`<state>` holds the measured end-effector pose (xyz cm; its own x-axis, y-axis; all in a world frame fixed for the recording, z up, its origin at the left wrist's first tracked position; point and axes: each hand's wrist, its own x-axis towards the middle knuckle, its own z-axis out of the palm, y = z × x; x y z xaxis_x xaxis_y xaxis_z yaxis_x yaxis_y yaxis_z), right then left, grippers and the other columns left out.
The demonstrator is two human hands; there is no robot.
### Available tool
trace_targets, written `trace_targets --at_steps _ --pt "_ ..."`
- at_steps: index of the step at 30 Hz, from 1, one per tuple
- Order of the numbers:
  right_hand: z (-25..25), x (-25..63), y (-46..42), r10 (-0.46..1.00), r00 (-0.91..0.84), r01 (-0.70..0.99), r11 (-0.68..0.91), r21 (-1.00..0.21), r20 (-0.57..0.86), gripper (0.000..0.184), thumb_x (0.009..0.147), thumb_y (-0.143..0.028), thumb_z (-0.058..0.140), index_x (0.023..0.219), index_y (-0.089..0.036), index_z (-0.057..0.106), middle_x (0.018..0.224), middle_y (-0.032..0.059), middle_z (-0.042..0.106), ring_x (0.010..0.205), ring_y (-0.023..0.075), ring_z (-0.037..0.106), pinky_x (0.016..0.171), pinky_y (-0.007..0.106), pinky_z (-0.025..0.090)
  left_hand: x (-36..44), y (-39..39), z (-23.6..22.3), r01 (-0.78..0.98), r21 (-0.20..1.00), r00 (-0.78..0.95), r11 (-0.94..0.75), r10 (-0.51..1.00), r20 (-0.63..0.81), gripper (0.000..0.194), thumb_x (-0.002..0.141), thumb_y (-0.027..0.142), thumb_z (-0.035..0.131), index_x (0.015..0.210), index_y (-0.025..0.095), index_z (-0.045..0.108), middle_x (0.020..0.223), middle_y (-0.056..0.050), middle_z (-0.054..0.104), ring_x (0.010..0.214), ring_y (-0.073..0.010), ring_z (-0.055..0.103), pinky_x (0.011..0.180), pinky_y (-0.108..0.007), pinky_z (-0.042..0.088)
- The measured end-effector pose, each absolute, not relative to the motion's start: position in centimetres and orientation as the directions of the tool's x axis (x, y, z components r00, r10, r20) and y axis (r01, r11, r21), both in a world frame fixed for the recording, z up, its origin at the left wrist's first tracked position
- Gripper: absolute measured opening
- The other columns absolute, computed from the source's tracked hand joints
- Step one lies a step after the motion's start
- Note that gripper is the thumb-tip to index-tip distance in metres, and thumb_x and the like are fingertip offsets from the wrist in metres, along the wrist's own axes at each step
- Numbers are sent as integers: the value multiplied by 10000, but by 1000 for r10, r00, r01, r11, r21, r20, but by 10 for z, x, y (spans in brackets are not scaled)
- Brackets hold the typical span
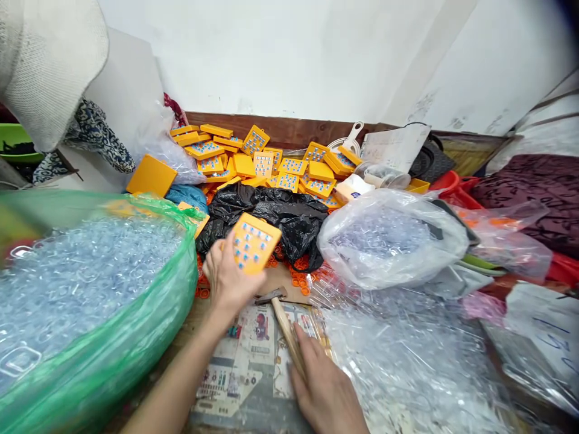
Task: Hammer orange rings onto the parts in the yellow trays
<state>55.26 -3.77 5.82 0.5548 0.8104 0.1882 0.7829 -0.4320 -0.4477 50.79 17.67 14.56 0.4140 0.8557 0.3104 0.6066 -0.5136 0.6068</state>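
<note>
My left hand is closed on a yellow square toy piece with small blue and white buttons, held up above the worktop. My right hand lies low near the front, its fingers wrapped round the wooden handle of a small hammer whose metal head points away from me. Under both hands lies a printed paper sheet. Behind the held piece sits a black plastic bag, and behind that a pile of several like yellow pieces.
A big green bag of clear plastic parts fills the left. A clear bag of parts and loose clear pieces lie right. Orange rings are scattered by the black bag. A white wall rises behind; red trays at far right.
</note>
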Motion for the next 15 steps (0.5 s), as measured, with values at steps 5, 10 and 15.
trace_targets --at_steps 5,10,15 --pt "66 554 -37 595 801 237 -404 -884 -57 530 803 -331 538 1308 -171 555 1255 112 642 1155 299 602 937 417 507 431 101 105 576 534 528 -619 780 335 822 561 282 705 1325 242 405 1259 -119 494 1149 -347 497 953 -521 396" --pt "80 535 -32 459 857 -142 -226 -964 -234 438 773 -480 644 1119 -215 598 951 50 721 877 254 695 699 324 573 405 53 67 661 522 542 -539 824 163 763 715 323 631 1400 183 326 1407 -189 423 1249 -392 424 938 -576 376" --pt "73 527 -34 531 816 -114 -239 -964 -228 417 770 -483 649 1071 -203 577 1053 82 708 945 254 678 791 352 561 413 55 65 558 653 617 -512 782 87 627 862 416 519 1406 147 362 1439 -189 430 1311 -345 397 982 -538 402"
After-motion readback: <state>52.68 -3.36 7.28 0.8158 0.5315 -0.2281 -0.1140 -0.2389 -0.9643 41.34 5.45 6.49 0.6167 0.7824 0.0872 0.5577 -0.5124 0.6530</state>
